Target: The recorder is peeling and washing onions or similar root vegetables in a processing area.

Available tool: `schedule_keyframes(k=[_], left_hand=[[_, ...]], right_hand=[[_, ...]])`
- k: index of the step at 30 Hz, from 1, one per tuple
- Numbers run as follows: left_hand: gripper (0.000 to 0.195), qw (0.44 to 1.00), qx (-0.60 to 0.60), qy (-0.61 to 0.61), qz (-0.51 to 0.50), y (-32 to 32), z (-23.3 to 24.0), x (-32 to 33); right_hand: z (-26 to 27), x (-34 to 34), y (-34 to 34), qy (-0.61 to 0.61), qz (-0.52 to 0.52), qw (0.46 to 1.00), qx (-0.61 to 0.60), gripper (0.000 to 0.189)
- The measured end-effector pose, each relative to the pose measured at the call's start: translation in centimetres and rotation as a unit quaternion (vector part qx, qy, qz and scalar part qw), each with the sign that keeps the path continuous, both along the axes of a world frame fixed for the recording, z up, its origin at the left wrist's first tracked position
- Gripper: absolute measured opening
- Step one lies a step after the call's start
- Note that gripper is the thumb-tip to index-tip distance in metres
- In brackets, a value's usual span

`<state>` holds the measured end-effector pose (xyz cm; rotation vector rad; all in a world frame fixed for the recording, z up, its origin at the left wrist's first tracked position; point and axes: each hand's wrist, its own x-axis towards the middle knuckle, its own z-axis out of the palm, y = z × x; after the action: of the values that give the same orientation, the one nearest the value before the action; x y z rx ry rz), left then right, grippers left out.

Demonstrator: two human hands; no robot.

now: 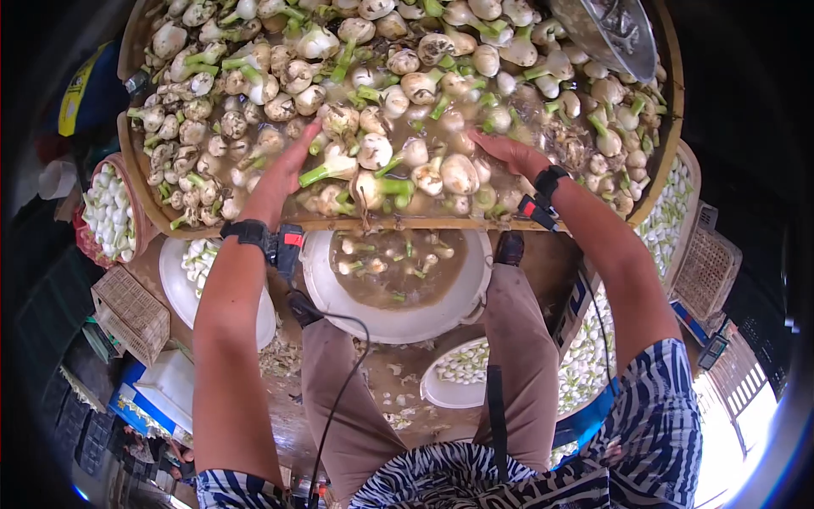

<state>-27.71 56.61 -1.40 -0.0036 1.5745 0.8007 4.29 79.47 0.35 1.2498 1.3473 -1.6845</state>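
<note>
Muddy white bulbs with short green stems (375,151), likely fresh garlic or onion, crowd a wide tub of murky water with a tan rim (407,223). My left hand (294,156) reaches over the near rim, its palm facing inward along the left side of a cluster of bulbs. Opposite it, my right hand (509,153) dips into the water at the cluster's right side, fingers stretched inward. Several larger bulbs (459,174) lie between the two hands. Water and bulbs hide part of the fingers. Neither hand is closed around a bulb.
A metal bowl (610,38) tilts at the tub's far right. Below the near rim, a white basin (394,324) holds brown water and a few bulbs. Cleaner bulbs fill a basket (111,213) at left and an oval basin (455,375). A cable (346,382) hangs from my left wrist.
</note>
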Motion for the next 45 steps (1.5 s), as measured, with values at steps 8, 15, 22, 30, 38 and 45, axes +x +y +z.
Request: schedule_keyframes(k=[8,15,22,30,38,45], left_hand=[[0.058,0.969,0.004,-0.234,0.084,2.6,-3.2,3.9],[0.064,0.995,-0.024,-0.084,0.041,4.4,3.6,7.6],[0.056,0.991,0.056,-0.096,-0.075,3.0,7.9,6.2],[0.05,0.731,0.579,0.199,-0.301,1.1,11.2,8.3],[0.032,0.93,0.275,-0.197,0.142,-6.5,13.4,18.7],[0.052,0.976,0.179,-0.108,0.065,-11.1,7.7,25.2]], right_hand=[[-2.1,0.3,1.3,0.017,0.113,0.993,-0.013,0.08],[-0.6,0.6,0.6,-0.017,-0.029,0.994,-0.1,0.071],[3.5,-0.9,-1.5,0.274,-0.028,0.955,-0.111,0.062],[12.7,-2.1,-7.3,0.259,-0.084,0.956,0.108,0.061],[11.6,4.1,-20.0,0.299,-0.214,0.909,0.195,0.04],[5.8,9.7,-25.0,0.182,-0.019,0.937,0.298,0.041]])
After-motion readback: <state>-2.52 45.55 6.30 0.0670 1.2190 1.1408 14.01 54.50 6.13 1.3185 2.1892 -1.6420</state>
